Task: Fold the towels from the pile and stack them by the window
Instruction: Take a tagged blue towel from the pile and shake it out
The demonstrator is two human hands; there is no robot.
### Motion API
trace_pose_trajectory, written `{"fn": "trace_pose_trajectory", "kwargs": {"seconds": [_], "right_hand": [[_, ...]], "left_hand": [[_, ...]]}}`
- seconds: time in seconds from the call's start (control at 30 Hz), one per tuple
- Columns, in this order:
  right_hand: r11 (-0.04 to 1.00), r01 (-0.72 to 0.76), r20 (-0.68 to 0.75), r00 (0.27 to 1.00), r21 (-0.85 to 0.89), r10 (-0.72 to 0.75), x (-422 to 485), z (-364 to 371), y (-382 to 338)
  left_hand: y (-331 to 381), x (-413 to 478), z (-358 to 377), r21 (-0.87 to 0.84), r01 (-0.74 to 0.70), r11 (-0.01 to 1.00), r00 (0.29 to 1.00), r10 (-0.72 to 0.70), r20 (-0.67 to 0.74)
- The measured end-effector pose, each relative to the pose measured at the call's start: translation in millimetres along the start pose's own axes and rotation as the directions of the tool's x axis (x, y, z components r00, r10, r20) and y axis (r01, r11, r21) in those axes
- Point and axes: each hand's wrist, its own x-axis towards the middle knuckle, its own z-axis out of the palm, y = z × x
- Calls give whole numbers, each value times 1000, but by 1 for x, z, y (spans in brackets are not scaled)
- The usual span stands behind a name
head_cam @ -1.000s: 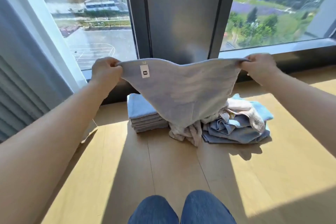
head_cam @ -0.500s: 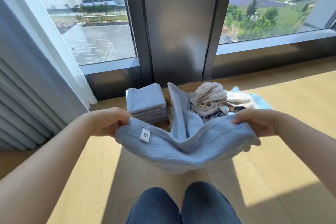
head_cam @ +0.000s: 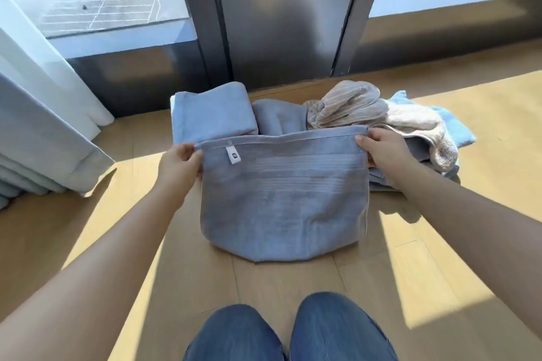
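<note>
The towel (head_cam: 283,199) is soft and limp; your left hand (head_cam: 179,164) and right hand (head_cam: 381,152) pinch its corners at 9 and 3 o'clock; hold there.

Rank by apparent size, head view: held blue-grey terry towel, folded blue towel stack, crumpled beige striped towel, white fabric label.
1. held blue-grey towel (nearest camera)
2. folded blue towel stack, beige striped towel: alike, unranked
3. white label
</note>
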Motion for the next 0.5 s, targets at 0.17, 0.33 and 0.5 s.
{"fn": "trace_pose_trajectory", "kwargs": {"seconds": [0.17,0.33,0.5], "right_hand": [[992,-122,-79,989,20,124,34,18,32],[808,-394,-1,899,-437,438,-20,21,119],[834,-396,122,874,-384,471,-66,20,145]], "left_hand": [[-42,8,21,-3,112,994,993,-112,-41],[-115,-36,19,221,457,862,879,-476,37],[-122,-63,27,227,406,885,860,-454,232]]}}
